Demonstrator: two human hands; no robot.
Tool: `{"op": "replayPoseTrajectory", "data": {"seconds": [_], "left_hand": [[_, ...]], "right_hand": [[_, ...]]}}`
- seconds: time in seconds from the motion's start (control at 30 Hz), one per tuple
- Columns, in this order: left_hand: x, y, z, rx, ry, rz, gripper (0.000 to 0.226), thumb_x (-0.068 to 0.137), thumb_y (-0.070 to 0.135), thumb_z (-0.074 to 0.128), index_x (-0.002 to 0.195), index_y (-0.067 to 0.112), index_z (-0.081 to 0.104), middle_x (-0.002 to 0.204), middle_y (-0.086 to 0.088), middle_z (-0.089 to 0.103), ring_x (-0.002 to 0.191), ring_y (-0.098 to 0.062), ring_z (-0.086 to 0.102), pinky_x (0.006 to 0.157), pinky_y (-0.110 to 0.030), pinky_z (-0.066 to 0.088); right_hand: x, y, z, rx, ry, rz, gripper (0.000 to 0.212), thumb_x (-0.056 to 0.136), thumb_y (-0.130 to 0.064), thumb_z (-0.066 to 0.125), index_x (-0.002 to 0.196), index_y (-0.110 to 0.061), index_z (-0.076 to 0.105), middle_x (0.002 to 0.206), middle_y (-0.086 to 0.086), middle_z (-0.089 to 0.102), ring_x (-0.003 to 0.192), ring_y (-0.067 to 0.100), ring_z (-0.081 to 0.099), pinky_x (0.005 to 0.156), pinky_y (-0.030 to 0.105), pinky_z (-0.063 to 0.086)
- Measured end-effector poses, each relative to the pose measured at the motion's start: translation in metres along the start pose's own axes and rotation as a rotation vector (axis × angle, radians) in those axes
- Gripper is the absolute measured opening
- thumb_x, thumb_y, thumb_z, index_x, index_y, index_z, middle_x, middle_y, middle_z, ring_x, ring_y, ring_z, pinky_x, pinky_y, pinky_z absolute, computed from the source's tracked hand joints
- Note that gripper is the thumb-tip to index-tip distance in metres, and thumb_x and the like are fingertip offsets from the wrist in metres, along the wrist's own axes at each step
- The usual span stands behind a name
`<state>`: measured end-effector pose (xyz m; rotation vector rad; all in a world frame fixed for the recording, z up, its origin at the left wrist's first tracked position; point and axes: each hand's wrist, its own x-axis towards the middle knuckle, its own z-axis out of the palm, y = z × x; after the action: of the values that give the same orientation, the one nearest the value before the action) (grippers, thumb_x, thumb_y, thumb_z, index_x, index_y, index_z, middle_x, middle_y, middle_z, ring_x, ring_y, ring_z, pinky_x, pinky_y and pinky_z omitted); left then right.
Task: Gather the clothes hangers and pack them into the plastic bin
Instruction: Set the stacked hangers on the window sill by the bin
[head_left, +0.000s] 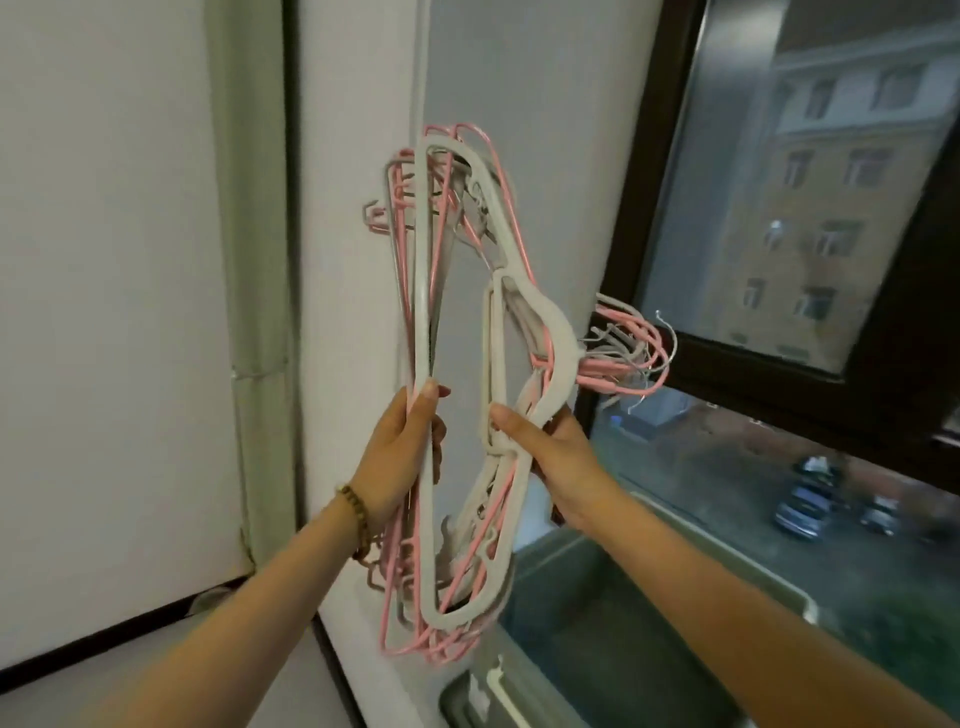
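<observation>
A bundle of several pink and white clothes hangers stands on end in front of me, hooks fanned out to the right near the window. My left hand grips the straight bottom bars of the bundle. The fingers of my right hand are curled round the hangers' shoulder side. Below and to the right sits the plastic bin, translucent grey-green with a pale rim, and its inside looks dark. The lower end of the bundle hangs just left of the bin's near corner.
A white wall and a vertical pipe stand right behind the hangers. A dark-framed window fills the right side, with a building and parked cars outside. A grey lid or second container lies at the bottom, below the bin.
</observation>
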<state>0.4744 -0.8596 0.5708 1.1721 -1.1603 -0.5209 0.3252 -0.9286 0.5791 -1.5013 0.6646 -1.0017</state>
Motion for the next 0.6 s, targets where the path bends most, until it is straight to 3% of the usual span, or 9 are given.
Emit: {"op": "replayPoseTrajectory", "data": {"seconds": [0.13, 0.23, 0.3, 0.4, 0.5, 0.6], "left_hand": [[-0.024, 0.004, 0.113, -0.12, -0.169, -0.067, 0.051, 0.083, 0.06, 0.035, 0.109, 0.02, 0.052, 0.068, -0.001, 0.051, 0.051, -0.011, 0.051, 0.051, -0.024, 0.048], [-0.039, 0.003, 0.185, -0.197, -0.33, -0.135, 0.052, 0.083, 0.06, 0.041, 0.106, 0.014, 0.051, 0.068, -0.002, 0.05, 0.051, -0.011, 0.051, 0.053, -0.025, 0.048], [-0.048, -0.002, 0.227, -0.205, -0.462, -0.191, 0.056, 0.079, 0.063, 0.046, 0.103, 0.013, 0.051, 0.072, -0.005, 0.048, 0.059, -0.016, 0.049, 0.061, -0.031, 0.048], [-0.065, -0.012, 0.287, -0.231, -0.647, -0.245, 0.036, 0.086, 0.054, 0.049, 0.092, 0.018, 0.049, 0.068, -0.001, 0.046, 0.063, -0.016, 0.049, 0.068, -0.032, 0.047], [-0.091, -0.027, 0.342, -0.21, -0.765, -0.249, 0.025, 0.091, 0.045, 0.048, 0.089, 0.02, 0.046, 0.066, 0.003, 0.047, 0.058, -0.011, 0.05, 0.057, -0.021, 0.048], [-0.12, -0.053, 0.388, -0.155, -0.885, -0.302, 0.031, 0.089, 0.047, 0.049, 0.084, 0.016, 0.049, 0.064, 0.0, 0.049, 0.052, -0.009, 0.049, 0.049, -0.019, 0.045]], "right_hand": [[-0.055, -0.003, -0.107, -0.06, 0.187, 0.033, 0.098, 0.047, -0.049, 0.078, 0.133, -0.017, 0.045, 0.12, 0.012, 0.064, 0.105, 0.028, 0.065, 0.093, 0.049, 0.052], [-0.096, 0.0, -0.175, -0.083, 0.305, 0.073, 0.101, 0.047, -0.05, 0.08, 0.134, -0.013, 0.044, 0.118, 0.015, 0.064, 0.099, 0.025, 0.067, 0.084, 0.043, 0.057], [-0.124, 0.005, -0.212, -0.092, 0.405, 0.074, 0.09, 0.054, -0.045, 0.079, 0.131, -0.01, 0.047, 0.11, 0.011, 0.067, 0.087, 0.017, 0.07, 0.074, 0.032, 0.059], [-0.167, 0.015, -0.258, -0.091, 0.565, 0.092, 0.077, 0.064, -0.039, 0.082, 0.127, -0.01, 0.049, 0.108, 0.01, 0.065, 0.091, 0.019, 0.069, 0.083, 0.035, 0.057], [-0.213, 0.036, -0.29, -0.091, 0.691, 0.159, 0.075, 0.063, -0.043, 0.08, 0.118, -0.001, 0.051, 0.097, 0.012, 0.064, 0.088, 0.024, 0.067, 0.084, 0.04, 0.056], [-0.256, 0.064, -0.315, -0.082, 0.781, 0.222, 0.058, 0.067, -0.04, 0.079, 0.102, -0.001, 0.055, 0.083, 0.012, 0.063, 0.077, 0.023, 0.067, 0.076, 0.039, 0.057]]}}
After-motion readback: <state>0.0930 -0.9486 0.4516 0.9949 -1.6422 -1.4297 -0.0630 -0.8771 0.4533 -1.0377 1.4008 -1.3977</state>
